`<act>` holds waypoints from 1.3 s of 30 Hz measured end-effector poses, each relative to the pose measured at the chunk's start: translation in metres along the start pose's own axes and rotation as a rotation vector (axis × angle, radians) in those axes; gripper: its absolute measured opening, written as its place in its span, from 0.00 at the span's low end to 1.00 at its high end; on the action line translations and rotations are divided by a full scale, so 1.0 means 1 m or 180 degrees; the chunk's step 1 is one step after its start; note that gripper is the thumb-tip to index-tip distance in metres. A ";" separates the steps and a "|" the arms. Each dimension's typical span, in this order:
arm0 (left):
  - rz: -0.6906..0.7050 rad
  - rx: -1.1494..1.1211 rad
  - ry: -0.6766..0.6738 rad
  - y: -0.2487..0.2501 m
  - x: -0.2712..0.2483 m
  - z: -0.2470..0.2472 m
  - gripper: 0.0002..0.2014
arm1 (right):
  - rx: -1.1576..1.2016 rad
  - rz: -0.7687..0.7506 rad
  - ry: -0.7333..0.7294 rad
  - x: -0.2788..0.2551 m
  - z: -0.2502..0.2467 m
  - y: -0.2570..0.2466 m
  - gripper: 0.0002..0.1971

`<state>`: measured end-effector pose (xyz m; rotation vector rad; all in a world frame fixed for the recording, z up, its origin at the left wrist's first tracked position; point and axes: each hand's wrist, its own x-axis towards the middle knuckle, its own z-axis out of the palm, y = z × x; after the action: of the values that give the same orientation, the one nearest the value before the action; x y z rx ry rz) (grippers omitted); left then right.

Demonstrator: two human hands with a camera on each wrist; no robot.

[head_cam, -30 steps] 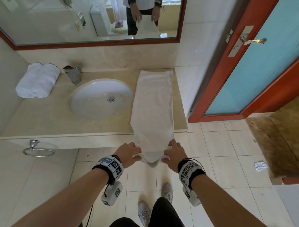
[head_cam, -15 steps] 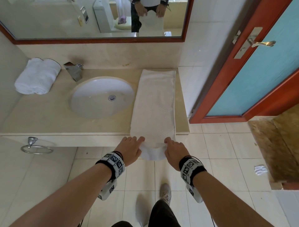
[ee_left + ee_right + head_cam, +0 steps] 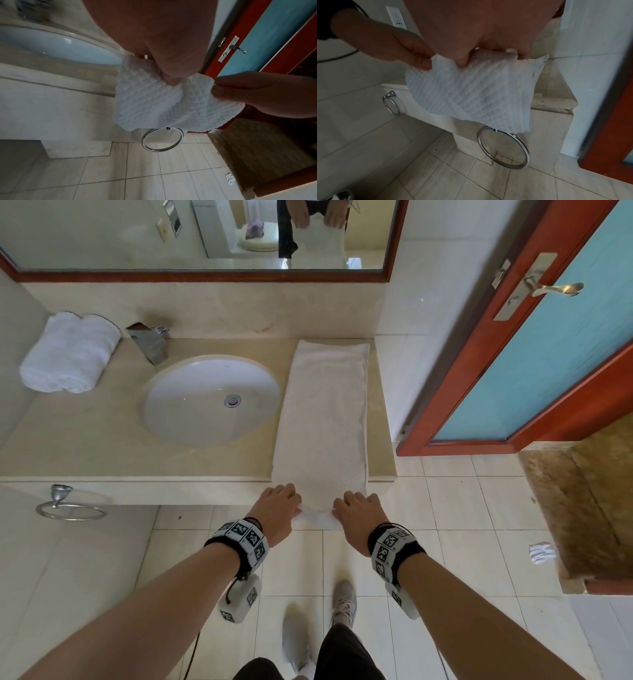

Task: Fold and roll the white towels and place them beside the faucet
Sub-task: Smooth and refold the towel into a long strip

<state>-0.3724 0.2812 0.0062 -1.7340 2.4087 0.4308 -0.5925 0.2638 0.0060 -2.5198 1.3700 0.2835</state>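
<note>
A white waffle towel (image 3: 325, 412), folded into a long strip, lies on the beige counter (image 3: 85, 440) right of the sink, its near end hanging over the front edge. My left hand (image 3: 279, 508) and right hand (image 3: 356, 510) each pinch that hanging end (image 3: 154, 100) (image 3: 471, 92), thumbs under the cloth. The end is bunched between them. Two rolled white towels (image 3: 68, 352) lie at the far left, beside the chrome faucet (image 3: 147, 340).
The oval sink (image 3: 209, 402) sits mid-counter. Chrome towel rings (image 3: 70, 508) (image 3: 503, 147) hang on the counter's front face. A red-framed blue door (image 3: 548, 354) stands at right, a mirror (image 3: 205, 231) behind. A white scrap (image 3: 543, 553) lies on the tiled floor.
Both hands have moved forward and up to the counter's front edge with the towel's near end, so less cloth hangs down. The view has shifted closer to the counter.
</note>
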 end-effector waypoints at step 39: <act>0.0281 0.0265 0.0649 0.014 0.014 -0.009 0.25 | 0.0467 0.0051 0.0562 0.002 0.009 -0.009 0.10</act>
<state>-0.3895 0.2700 0.0125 -1.7175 2.6088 0.1672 -0.5836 0.2695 -0.0018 -2.4612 1.4187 -0.0372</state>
